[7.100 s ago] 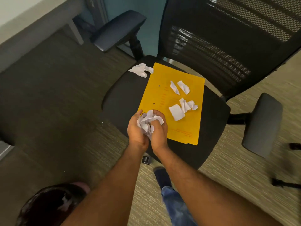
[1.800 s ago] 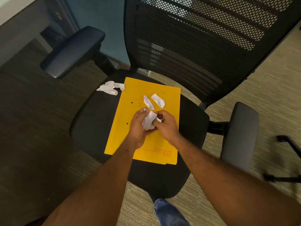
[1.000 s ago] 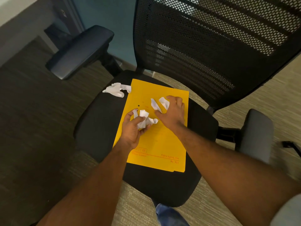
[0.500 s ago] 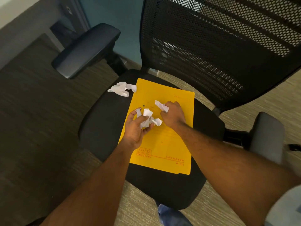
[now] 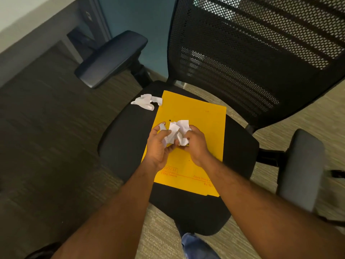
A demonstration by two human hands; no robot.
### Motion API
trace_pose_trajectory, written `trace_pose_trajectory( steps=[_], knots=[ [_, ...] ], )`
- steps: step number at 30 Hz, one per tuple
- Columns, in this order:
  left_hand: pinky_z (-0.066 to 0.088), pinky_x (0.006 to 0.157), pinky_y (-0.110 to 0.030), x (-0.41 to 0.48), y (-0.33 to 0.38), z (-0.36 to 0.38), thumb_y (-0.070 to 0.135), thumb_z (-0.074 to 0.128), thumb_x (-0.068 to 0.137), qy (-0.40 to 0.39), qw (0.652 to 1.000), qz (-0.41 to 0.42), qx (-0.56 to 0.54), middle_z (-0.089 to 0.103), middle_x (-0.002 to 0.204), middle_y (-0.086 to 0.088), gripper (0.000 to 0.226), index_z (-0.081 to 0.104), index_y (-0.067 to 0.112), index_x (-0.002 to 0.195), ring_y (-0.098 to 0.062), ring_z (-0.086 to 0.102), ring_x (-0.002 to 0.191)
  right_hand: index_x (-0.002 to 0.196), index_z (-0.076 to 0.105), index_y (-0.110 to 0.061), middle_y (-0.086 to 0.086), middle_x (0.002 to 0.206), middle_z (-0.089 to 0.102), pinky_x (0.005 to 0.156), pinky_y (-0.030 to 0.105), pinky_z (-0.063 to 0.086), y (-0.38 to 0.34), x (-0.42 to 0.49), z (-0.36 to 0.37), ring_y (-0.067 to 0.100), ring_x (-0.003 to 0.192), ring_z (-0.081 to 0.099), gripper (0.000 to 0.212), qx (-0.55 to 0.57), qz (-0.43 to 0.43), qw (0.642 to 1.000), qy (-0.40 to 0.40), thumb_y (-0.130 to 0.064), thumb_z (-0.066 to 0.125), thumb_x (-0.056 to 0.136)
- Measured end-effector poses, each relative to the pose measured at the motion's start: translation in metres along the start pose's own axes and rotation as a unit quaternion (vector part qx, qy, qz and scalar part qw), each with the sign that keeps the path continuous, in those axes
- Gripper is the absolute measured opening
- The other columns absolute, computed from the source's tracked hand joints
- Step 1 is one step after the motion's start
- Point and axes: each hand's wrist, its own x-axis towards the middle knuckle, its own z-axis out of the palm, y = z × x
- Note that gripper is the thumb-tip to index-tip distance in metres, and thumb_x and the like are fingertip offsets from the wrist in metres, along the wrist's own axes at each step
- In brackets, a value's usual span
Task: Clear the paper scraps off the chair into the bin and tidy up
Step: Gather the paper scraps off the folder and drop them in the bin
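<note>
A black office chair point(image 5: 123, 146) stands in front of me with a yellow folder point(image 5: 197, 116) flat on its seat. My left hand point(image 5: 158, 146) and my right hand point(image 5: 196, 144) meet above the folder. Together they grip a bunch of crumpled white paper scraps point(image 5: 177, 133), fingers curled round it from both sides. One more white crumpled scrap point(image 5: 146, 101) lies on the seat at the folder's far left corner. The folder's surface shows no loose scraps.
The mesh backrest point(image 5: 252, 53) rises behind the seat. A left armrest point(image 5: 110, 57) and a right armrest point(image 5: 302, 165) flank it. Carpet floor surrounds the chair. A desk edge point(image 5: 37, 28) runs at the far left. A dark rim point(image 5: 43, 251) shows at the bottom left corner.
My right hand picked the last two scraps off the folder and brought them to the bunch in my left hand. Both hands now press the scraps together.
</note>
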Motion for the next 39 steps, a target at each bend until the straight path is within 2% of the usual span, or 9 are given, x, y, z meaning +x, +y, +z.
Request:
trace_pose_trajectory(
  steps=[5,9,12,16,20,25,30,34,39],
  knots=[
    [0.054,0.063,-0.031,-0.01,-0.005,-0.011,0.028,0.055,0.089,0.024,0.999,0.015,0.022,0.062,0.111,-0.007,0.02,0.058,0.024,0.109,-0.025,0.063,0.093,0.108,0.069,-0.016,0.009,0.102,0.069,0.074,0.036,0.05,0.012,-0.019,0.019,0.023,0.092,0.064,0.033,0.012,-0.025,1.0,0.002,-0.026,0.054,0.08],
    [0.053,0.061,-0.032,-0.021,-0.008,-0.019,0.036,0.06,0.08,0.044,0.998,0.022,0.036,0.06,0.117,-0.013,0.054,0.054,0.011,0.127,-0.028,0.06,0.1,0.111,0.069,-0.028,0.008,0.112,0.069,0.079,0.042,0.051,0.026,-0.036,0.039,0.026,0.108,0.063,0.048,0.009,-0.035,0.999,-0.004,-0.048,0.056,0.069],
    [0.052,0.062,-0.03,-0.033,-0.005,-0.023,0.032,0.058,0.081,0.054,0.997,0.038,0.03,0.063,0.113,-0.011,0.041,0.057,0.016,0.119,-0.026,0.061,0.098,0.118,0.066,-0.025,0.004,0.116,0.069,0.092,0.041,0.053,0.032,-0.047,0.052,0.023,0.111,0.063,0.06,0.027,-0.037,0.999,0.001,-0.054,0.055,0.067],
    [0.047,0.076,-0.037,-0.046,-0.005,-0.038,0.022,0.056,0.086,0.022,0.995,0.093,0.02,0.066,0.09,-0.01,0.013,0.068,0.02,0.09,-0.028,0.06,0.087,0.118,0.068,-0.021,0.008,0.116,0.07,0.099,0.047,0.051,0.042,-0.062,0.069,0.025,0.11,0.065,0.051,0.037,-0.037,0.999,-0.004,-0.047,0.053,0.076],
    [0.045,0.085,-0.044,-0.06,-0.003,-0.062,0.039,0.07,0.067,0.091,0.992,0.086,-0.01,0.06,0.112,-0.014,0.056,0.06,0.015,0.117,-0.03,0.057,0.103,0.117,0.069,-0.02,0.008,0.117,0.07,0.098,0.045,0.049,0.055,-0.079,0.09,0.027,0.112,0.064,0.054,0.033,-0.04,0.998,-0.034,-0.052,0.053,0.076],
    [0.051,0.082,-0.037,-0.094,0.008,-0.095,0.018,0.059,0.089,0.14,0.985,0.096,-0.023,0.061,0.115,-0.017,0.043,0.053,0.004,0.13,-0.028,0.06,0.103,0.107,0.07,-0.018,0.012,0.111,0.07,0.092,0.048,0.051,0.075,-0.108,0.122,0.032,0.108,0.063,0.053,0.008,-0.038,0.998,-0.042,-0.051,0.057,0.067],
    [0.052,0.083,-0.036,-0.133,0.019,-0.149,0.005,0.05,0.096,0.187,0.976,0.103,-0.05,0.063,0.117,-0.019,0.033,0.052,0.0,0.129,-0.028,0.062,0.104,0.09,0.07,-0.022,0.006,0.094,0.072,0.076,0.031,0.051,0.101,-0.145,0.162,0.017,0.089,0.065,0.011,-0.049,-0.053,0.994,-0.082,-0.026,0.06,0.086],
    [0.054,0.076,-0.03,-0.168,0.028,-0.195,0.003,0.051,0.095,0.212,0.965,0.122,-0.09,0.066,0.106,-0.012,0.023,0.057,0.006,0.117,-0.023,0.065,0.097,0.089,0.07,-0.018,-0.001,0.087,0.07,0.062,0.015,0.048,0.126,-0.175,0.197,0.007,0.078,0.063,0.01,-0.086,-0.037,0.989,-0.112,-0.017,0.06,0.091],
    [0.053,0.084,-0.035,-0.205,0.028,-0.254,0.005,0.056,0.091,0.242,0.952,0.141,-0.122,0.062,0.117,-0.023,0.037,0.052,-0.007,0.125,-0.032,0.06,0.106,0.092,0.07,-0.01,0.004,0.088,0.071,0.066,0.022,0.049,0.164,-0.208,0.238,0.011,0.079,0.065,0.011,-0.124,-0.036,0.979,-0.157,-0.018,0.064,0.088]
  ],
)
